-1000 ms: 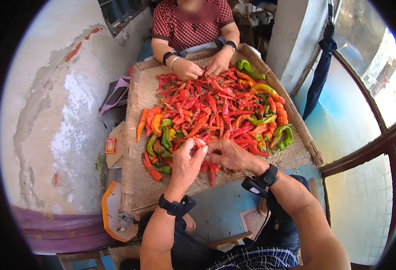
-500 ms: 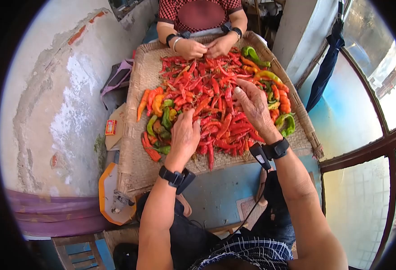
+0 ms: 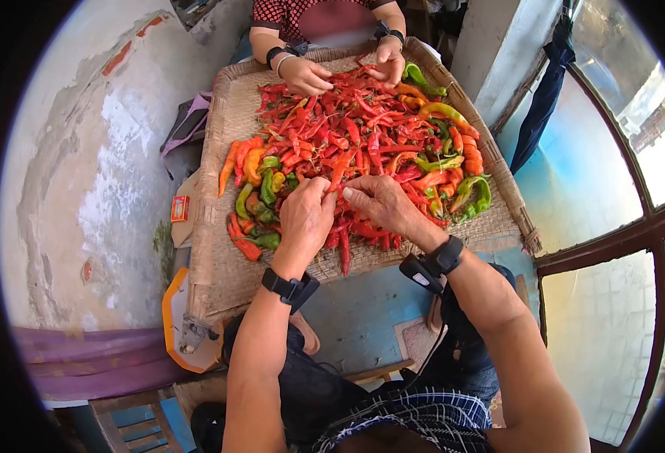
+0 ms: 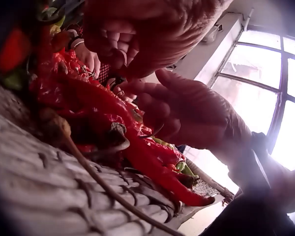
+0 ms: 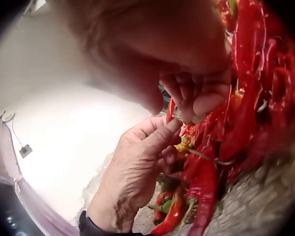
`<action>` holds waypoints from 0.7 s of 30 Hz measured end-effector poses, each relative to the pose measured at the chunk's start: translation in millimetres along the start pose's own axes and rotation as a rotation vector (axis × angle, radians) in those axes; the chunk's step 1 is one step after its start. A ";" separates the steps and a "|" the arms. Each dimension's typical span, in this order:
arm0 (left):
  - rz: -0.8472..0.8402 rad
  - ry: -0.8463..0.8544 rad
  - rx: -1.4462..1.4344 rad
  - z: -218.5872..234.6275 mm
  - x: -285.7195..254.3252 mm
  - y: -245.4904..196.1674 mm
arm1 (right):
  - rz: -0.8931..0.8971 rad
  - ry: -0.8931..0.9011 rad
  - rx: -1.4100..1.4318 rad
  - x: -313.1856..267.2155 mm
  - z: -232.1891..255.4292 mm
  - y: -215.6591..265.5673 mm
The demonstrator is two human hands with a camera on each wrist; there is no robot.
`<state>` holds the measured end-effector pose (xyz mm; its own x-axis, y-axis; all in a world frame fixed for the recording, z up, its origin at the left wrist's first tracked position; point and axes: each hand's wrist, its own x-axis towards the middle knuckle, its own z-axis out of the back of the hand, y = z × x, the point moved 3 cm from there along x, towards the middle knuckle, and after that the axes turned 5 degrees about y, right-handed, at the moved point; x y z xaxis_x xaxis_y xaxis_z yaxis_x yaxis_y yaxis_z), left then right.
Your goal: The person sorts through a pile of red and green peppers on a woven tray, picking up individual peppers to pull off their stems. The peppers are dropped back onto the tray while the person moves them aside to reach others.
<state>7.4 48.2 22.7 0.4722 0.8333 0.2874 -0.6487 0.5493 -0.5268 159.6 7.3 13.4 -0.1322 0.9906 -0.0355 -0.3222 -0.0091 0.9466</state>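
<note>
A red pepper [image 5: 170, 109] is pinched between the thumb and finger of my left hand [image 3: 306, 219], above the near part of the pepper pile [image 3: 347, 136]. My right hand [image 3: 389, 204] meets it from the right, with its curled fingertips at the pepper's stem end in the right wrist view. The left wrist view has my left hand [image 4: 152, 34] at the top and my right hand [image 4: 191, 110] just beneath it, hiding the held pepper. Red peppers [image 4: 152, 167] with dry stems lie below both hands on the woven tray [image 4: 34, 182].
Opposite, another person's hands [image 3: 307, 75] are over the far end of the pile. Green peppers [image 3: 474, 198] lie along the right side of the woven tray [image 3: 215, 174]. A matchbox-like red box [image 3: 180, 208] and an orange-rimmed container [image 3: 175, 317] are at the left.
My right hand has come back from over the pile to meet my left hand, after the two were apart half a second ago. The other person's hands have moved apart.
</note>
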 end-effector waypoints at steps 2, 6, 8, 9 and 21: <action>-0.053 -0.038 -0.036 3.2 -4.6 -5.1 | -0.032 -0.033 0.139 2.6 -5.7 -0.3; -0.120 0.070 -0.088 10.4 -16.5 -14.5 | 0.017 -0.123 0.136 8.7 -7.8 -7.8; -0.112 0.152 -0.147 15.8 -20.5 -12.1 | 0.025 -0.070 0.137 11.1 -1.5 -13.1; -0.108 0.149 -0.146 19.5 -21.0 -8.5 | -0.023 0.014 0.236 8.0 0.5 -3.9; -0.068 0.059 -0.022 23.9 -19.9 14.0 | 0.180 -0.501 0.231 31.3 43.7 -6.7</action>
<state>-25.3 40.7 28.7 0.5497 0.7885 0.2759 -0.6010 0.6026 -0.5251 198.6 44.3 19.9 0.3123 0.9204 0.2354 -0.1151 -0.2093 0.9711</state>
